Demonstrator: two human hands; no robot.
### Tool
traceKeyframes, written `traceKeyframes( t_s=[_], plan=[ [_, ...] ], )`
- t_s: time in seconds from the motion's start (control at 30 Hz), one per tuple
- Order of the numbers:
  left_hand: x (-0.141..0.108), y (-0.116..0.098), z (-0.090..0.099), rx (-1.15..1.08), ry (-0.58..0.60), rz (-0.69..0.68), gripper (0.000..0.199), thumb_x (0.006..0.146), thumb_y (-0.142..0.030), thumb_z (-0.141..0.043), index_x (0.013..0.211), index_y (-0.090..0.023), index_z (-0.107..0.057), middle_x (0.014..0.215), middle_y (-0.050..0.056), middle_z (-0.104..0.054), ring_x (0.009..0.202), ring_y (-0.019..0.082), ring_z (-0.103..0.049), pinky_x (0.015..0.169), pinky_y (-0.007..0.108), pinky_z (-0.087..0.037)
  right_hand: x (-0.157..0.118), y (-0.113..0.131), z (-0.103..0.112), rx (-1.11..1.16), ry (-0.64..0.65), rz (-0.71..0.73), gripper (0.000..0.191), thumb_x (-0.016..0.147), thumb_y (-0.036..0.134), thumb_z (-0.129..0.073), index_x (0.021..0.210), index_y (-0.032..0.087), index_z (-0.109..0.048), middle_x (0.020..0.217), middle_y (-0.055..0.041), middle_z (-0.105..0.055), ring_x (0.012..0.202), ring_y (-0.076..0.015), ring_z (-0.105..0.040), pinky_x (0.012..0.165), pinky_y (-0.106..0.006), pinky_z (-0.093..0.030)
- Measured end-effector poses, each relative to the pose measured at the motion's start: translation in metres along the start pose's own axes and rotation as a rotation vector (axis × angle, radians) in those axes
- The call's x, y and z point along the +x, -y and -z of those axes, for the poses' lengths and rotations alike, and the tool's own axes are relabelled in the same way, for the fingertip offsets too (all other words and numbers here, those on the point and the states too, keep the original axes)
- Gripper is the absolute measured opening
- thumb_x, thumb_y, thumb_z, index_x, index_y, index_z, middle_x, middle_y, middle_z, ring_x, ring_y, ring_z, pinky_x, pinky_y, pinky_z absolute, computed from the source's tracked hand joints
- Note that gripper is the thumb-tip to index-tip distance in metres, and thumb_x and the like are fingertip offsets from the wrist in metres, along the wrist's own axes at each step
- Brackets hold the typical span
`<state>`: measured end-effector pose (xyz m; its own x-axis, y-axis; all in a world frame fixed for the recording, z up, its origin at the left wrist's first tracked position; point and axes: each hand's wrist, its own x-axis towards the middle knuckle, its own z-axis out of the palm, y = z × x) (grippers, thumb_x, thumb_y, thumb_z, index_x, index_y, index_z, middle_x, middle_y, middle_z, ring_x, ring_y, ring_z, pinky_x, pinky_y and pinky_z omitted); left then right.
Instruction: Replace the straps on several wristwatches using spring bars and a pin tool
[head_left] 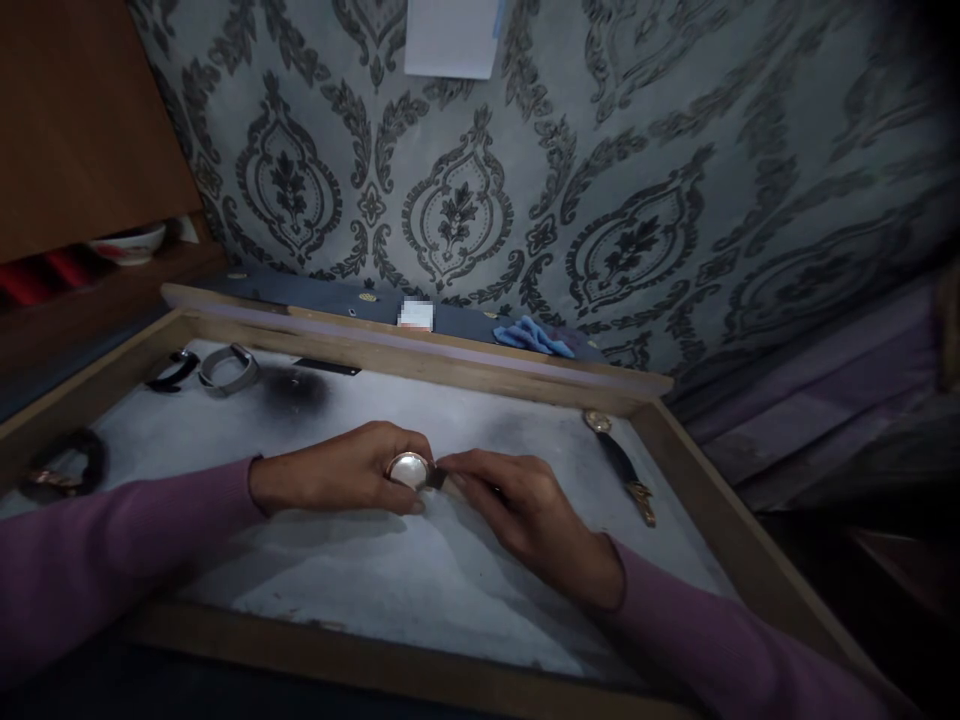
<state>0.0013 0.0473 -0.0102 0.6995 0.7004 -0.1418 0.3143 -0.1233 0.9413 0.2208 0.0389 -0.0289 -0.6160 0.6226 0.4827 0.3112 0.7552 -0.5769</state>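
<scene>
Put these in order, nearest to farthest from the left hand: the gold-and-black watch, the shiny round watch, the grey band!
1. Shiny round watch, held in the left hand.
2. Grey band, back left in the wooden tray.
3. Gold-and-black watch, over on the right side.

I'm remotely watching dim light falling on a patterned wall (457,150), a cabinet (75,120) standing left, purple cloth (832,385) showing right.

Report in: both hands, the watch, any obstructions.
Left hand holding watch by its round case. Right hand at the dark strap beside it. No obstruction seen; black-strapped watch lies apart, to the right.
</scene>
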Motion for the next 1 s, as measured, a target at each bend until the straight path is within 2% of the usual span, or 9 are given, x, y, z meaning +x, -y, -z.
traceKeyframes(
  t_s=[0.13, 0.27, 0.5, 0.63, 0.8, 0.9, 1.0],
  plan=[
    [0.002, 0.003, 0.0, -0.102, 0.036, 0.071, 0.021, 0.07, -0.026, -0.072, 0.078, -0.016, -0.055, 0.066, -0.006, -0.048, 0.06, 0.009, -0.043, 0.055, 0.021, -0.033, 0.0, 0.0, 0.0, 0.02, 0.012, -0.011, 0.021, 0.093, 0.011, -0.05, 0.103, 0.016, -0.068, 0.083, -0.0053, -0.075, 0.07, -0.0132, -0.071, 0.062, -0.023, -0.053],
    [0.001, 0.002, 0.002, -0.015, 0.039, 0.075, 0.024, 0.066, -0.026, -0.076, 0.078, -0.016, -0.057, 0.069, -0.005, -0.051, 0.063, 0.011, -0.047, 0.056, 0.02, -0.036, 0.0, 0.001, -0.001, 0.073, 0.033, -0.009, 0.022, 0.093, 0.011, -0.051, 0.105, 0.017, -0.068, 0.084, -0.0058, -0.075, 0.069, -0.0137, -0.071, 0.062, -0.023, -0.053],
    [-0.006, -0.009, 0.004, 0.177, 0.035, 0.032, 0.015, 0.079, -0.029, -0.066, 0.077, -0.016, -0.058, 0.067, -0.004, -0.051, 0.065, 0.011, -0.049, 0.057, 0.02, -0.036, -0.001, 0.005, -0.004, 0.092, 0.047, -0.019, 0.023, 0.095, 0.013, -0.049, 0.107, 0.018, -0.068, 0.086, -0.0063, -0.075, 0.072, -0.0141, -0.071, 0.064, -0.022, -0.054],
    [-0.007, -0.009, 0.003, 0.159, 0.032, 0.082, 0.018, 0.082, -0.033, -0.064, 0.087, -0.018, -0.057, 0.066, -0.004, -0.057, 0.061, 0.012, -0.057, 0.059, 0.021, -0.04, -0.002, 0.005, -0.007, 0.085, 0.05, 0.0, 0.023, 0.096, 0.015, -0.048, 0.108, 0.018, -0.067, 0.084, -0.0058, -0.075, 0.071, -0.0141, -0.072, 0.063, -0.022, -0.055],
    [-0.008, -0.009, 0.002, 0.236, -0.012, 0.055, 0.021, 0.086, -0.038, -0.061, 0.092, -0.02, -0.053, 0.058, -0.006, -0.053, 0.059, 0.013, -0.053, 0.059, 0.022, -0.036, -0.002, 0.005, -0.008, 0.083, 0.028, -0.017, 0.022, 0.096, 0.015, -0.048, 0.107, 0.017, -0.068, 0.085, -0.0063, -0.075, 0.073, -0.0149, -0.072, 0.064, -0.024, -0.055],
    [-0.01, -0.01, 0.002, 0.281, -0.046, 0.029, 0.027, 0.082, -0.041, -0.065, 0.094, -0.021, -0.052, 0.069, -0.005, -0.05, 0.066, 0.013, -0.049, 0.059, 0.022, -0.033, -0.002, 0.006, -0.008, 0.087, -0.004, -0.012, 0.021, 0.095, 0.014, -0.049, 0.104, 0.017, -0.068, 0.081, -0.0048, -0.074, 0.067, -0.0134, -0.07, 0.062, -0.023, -0.054],
    [-0.011, -0.012, 0.004, 0.243, -0.003, 0.039, 0.026, 0.077, -0.027, -0.066, 0.097, -0.022, -0.049, 0.074, -0.005, -0.046, 0.066, 0.012, -0.044, 0.056, 0.021, -0.032, -0.002, 0.006, -0.008, 0.09, -0.023, -0.028, 0.021, 0.094, 0.014, -0.05, 0.103, 0.016, -0.069, 0.077, -0.0038, -0.073, 0.06, -0.0118, -0.066, 0.057, -0.021, -0.052]
  ],
)
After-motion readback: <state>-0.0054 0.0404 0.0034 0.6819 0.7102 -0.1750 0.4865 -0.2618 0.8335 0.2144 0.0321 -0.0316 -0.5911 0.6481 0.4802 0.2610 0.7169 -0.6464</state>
